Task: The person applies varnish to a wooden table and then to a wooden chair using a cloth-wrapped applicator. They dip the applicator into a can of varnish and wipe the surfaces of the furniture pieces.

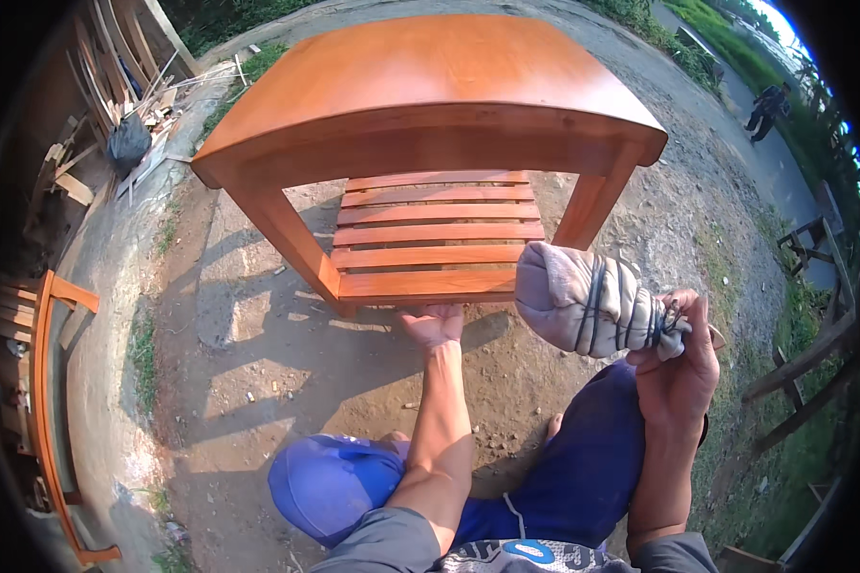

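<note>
Head view: table (430, 72), orange wood, already glossy on top and slatted shelf. Left hand (433, 325) is gripping the shelf's front edge, fingers curled under. Right hand (677, 368), fingers clenched, is holding a bound rag pad (583, 298) just right of the shelf; further rubbing likely remaining.

Bare, sunlit dirt ground (258, 372), strewn with small stones and crossed by long shadows, carries an orange-brown wooden desk (430, 72) with a smooth curved top and a slatted lower shelf (435, 234); nothing lies on that top. To the left, a strip of pale concrete (100, 315) edged with thin grass borders the dirt, and a pile of scrap wood (124, 86) lies on the ground near its far end. At the left rim another orange-brown wooden frame (48, 401) stands on the concrete.
</note>
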Motion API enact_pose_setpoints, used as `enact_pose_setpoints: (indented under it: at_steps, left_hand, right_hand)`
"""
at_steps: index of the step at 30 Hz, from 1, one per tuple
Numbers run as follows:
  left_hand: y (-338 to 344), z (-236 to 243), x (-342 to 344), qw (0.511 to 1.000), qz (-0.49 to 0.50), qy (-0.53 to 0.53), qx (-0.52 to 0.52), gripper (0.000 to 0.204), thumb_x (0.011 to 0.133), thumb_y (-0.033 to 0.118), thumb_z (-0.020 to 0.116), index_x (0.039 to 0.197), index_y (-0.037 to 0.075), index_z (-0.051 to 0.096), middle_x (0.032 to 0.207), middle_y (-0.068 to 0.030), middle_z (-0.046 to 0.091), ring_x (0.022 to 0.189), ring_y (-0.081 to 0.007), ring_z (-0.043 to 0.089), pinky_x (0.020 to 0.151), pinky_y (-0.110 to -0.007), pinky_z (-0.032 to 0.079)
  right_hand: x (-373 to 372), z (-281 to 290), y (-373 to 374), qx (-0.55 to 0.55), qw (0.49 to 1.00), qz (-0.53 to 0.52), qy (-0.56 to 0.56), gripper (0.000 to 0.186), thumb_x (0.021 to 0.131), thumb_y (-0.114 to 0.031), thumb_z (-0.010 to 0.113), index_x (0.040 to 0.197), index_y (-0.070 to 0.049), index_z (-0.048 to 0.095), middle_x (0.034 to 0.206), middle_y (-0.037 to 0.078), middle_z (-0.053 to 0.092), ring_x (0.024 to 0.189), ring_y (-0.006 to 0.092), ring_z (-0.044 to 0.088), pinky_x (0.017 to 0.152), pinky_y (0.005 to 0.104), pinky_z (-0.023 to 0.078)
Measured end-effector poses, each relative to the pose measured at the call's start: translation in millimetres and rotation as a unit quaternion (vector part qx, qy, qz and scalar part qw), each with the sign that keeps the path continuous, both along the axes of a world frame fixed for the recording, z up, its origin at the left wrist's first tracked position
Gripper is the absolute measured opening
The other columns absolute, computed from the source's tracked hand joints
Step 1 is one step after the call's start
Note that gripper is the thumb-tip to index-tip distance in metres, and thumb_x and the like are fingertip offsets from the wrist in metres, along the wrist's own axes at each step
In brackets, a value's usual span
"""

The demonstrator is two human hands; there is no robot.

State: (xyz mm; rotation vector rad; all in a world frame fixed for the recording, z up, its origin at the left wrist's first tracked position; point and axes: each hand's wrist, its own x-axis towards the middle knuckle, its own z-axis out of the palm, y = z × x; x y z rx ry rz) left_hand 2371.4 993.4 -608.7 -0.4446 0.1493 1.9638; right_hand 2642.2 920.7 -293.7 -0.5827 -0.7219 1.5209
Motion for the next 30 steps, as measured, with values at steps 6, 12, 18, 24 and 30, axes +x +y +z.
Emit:
enact_pose_setpoints:
  at_steps: [6, 12, 18, 24, 30]
  left_hand:
    - [0.1, 34.2, 7.6, 0.998, -0.017, 0.005, 0.066, 0.091, 0.088, 0.078, 0.031, 0.142, 0.006, 0.048, 0.146, -0.0210, 0.047, 0.136, -0.0400, 0.043, 0.109, -0.064, 0.034]
    - [7.8, 56.9, -1.1, 0.997, -0.045, 0.007, 0.062, 0.083, 0.089, 0.073, 0.040, 0.142, 0.010, 0.049, 0.144, -0.0171, 0.051, 0.132, -0.0369, 0.048, 0.106, -0.060, 0.040]
    - [21.3, 65.5, -5.4, 0.996, -0.041, 0.020, 0.072, 0.084, 0.087, 0.075, 0.041, 0.139, 0.010, 0.051, 0.141, -0.0158, 0.053, 0.129, -0.0343, 0.051, 0.102, -0.058, 0.044]
    - [29.0, 78.3, -8.7, 0.994, -0.039, 0.004, 0.105, 0.090, 0.082, 0.080, 0.046, 0.142, 0.014, 0.048, 0.145, -0.0143, 0.049, 0.129, -0.0339, 0.050, 0.102, -0.058, 0.045]
    - [23.7, 84.9, -6.9, 0.994, -0.042, -0.004, 0.097, 0.090, 0.081, 0.079, 0.049, 0.144, 0.016, 0.045, 0.148, -0.0131, 0.046, 0.132, -0.0338, 0.047, 0.102, -0.058, 0.044]
  right_hand:
    - [-4.0, 2.5, -1.5, 0.001, 1.000, -0.012, 0.008, 0.029, 0.106, -0.028, 0.039, 0.108, -0.002, 0.051, 0.102, 0.016, 0.064, 0.079, 0.0256, 0.072, 0.060, 0.0355, 0.065]
    - [-7.9, -5.3, 2.5, 0.002, 1.000, -0.004, 0.006, 0.028, 0.106, -0.028, 0.040, 0.107, -0.002, 0.052, 0.102, 0.015, 0.065, 0.078, 0.0252, 0.072, 0.059, 0.0361, 0.065]
    - [-18.5, -1.1, 9.4, 0.015, 1.000, 0.010, 0.019, 0.030, 0.107, -0.031, 0.039, 0.110, -0.005, 0.053, 0.096, 0.013, 0.068, 0.080, 0.0230, 0.072, 0.065, 0.0357, 0.064]
    - [-48.6, 15.9, 24.5, 0.041, 0.999, 0.025, 0.026, 0.029, 0.105, -0.029, 0.044, 0.121, -0.006, 0.052, 0.097, 0.012, 0.070, 0.082, 0.0207, 0.072, 0.071, 0.0340, 0.064]
    - [-99.0, 28.5, 43.7, 0.076, 0.993, 0.063, 0.070, 0.023, 0.103, -0.026, 0.051, 0.116, -0.008, 0.056, 0.102, 0.010, 0.069, 0.093, 0.0200, 0.070, 0.079, 0.0353, 0.062]
